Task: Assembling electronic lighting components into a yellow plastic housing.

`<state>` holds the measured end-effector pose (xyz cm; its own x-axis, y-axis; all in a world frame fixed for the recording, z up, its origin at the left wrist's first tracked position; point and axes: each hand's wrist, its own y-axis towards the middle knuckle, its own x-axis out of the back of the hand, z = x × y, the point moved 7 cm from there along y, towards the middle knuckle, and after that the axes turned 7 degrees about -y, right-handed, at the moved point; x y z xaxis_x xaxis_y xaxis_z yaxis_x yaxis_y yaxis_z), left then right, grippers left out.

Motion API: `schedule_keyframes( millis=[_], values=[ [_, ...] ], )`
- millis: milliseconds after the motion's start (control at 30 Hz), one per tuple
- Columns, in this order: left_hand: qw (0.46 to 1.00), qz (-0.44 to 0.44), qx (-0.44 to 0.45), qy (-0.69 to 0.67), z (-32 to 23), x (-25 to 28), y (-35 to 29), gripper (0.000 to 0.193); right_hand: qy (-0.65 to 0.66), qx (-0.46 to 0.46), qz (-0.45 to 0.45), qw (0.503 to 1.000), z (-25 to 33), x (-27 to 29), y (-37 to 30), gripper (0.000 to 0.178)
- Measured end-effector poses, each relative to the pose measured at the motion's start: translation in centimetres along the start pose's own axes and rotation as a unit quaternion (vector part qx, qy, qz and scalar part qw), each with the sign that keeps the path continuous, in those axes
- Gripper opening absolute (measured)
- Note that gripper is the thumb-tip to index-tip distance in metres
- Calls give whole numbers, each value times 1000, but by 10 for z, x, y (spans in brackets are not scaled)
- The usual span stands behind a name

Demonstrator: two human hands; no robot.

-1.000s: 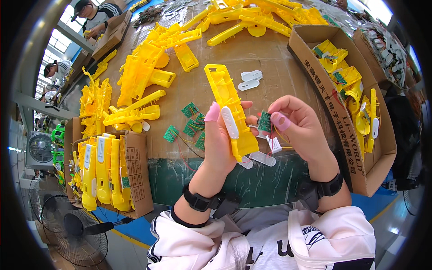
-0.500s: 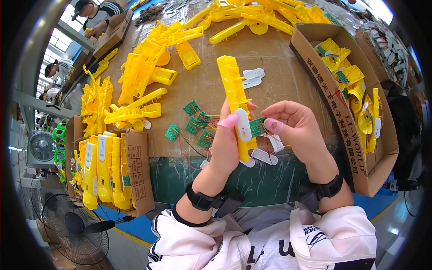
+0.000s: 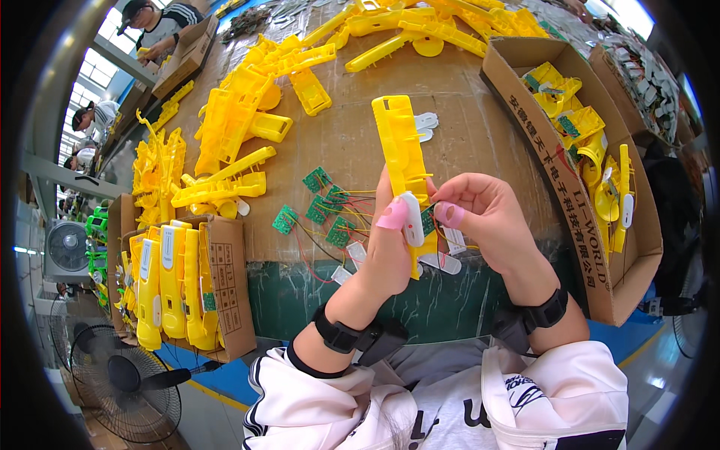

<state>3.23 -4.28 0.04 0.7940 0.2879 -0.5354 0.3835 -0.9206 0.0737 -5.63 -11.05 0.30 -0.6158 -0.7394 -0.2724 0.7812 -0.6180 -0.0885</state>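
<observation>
My left hand (image 3: 385, 251) is wrapped round a long yellow plastic housing (image 3: 400, 142), which stands tilted with its ribbed inner side showing. A white oval cover (image 3: 412, 220) with a small red dot lies along the housing, under my left thumb. My right hand (image 3: 491, 221), closed in a pinch, holds the edge of a small green circuit board (image 3: 428, 220) beside the cover. Thin wires hang below that board. Pink tape is wrapped round both thumbs. On the table to the left lie several wired green boards (image 3: 317, 210). White oval pieces (image 3: 441, 262) lie under and beyond my hands.
Yellow housings are heaped (image 3: 240, 112) at the far left and back. A cardboard box (image 3: 232, 289) of finished-looking yellow units stands at the left, and a long cardboard box (image 3: 547, 169) with yellow parts at the right. A fan (image 3: 124, 375) stands lower left; co-workers sit far left.
The yellow housing has turned in my left hand, showing more of its inner side. The green board has turned more edge-on against the white cover, with my right hand slightly closer.
</observation>
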Motion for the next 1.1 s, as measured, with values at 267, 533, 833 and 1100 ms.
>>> schedule_keyframes(
  millis=[267, 533, 833, 1100],
  values=[
    [999, 7, -6, -36, -6, -2, 0, 36, 33, 10, 9, 999, 2, -9, -4, 14],
    [999, 35, -39, 14, -4, -7, 6, 51, -46, 85, -50, 994, 12, 0, -4, 13],
    [993, 70, -73, 60, -9, -13, -1, 43, 14, 96, -3, 995, 26, 0, -5, 14],
    [995, 83, -58, 12, -12, -15, -2, 38, -15, 44, 45, 998, 20, -3, -8, 16]
  ],
)
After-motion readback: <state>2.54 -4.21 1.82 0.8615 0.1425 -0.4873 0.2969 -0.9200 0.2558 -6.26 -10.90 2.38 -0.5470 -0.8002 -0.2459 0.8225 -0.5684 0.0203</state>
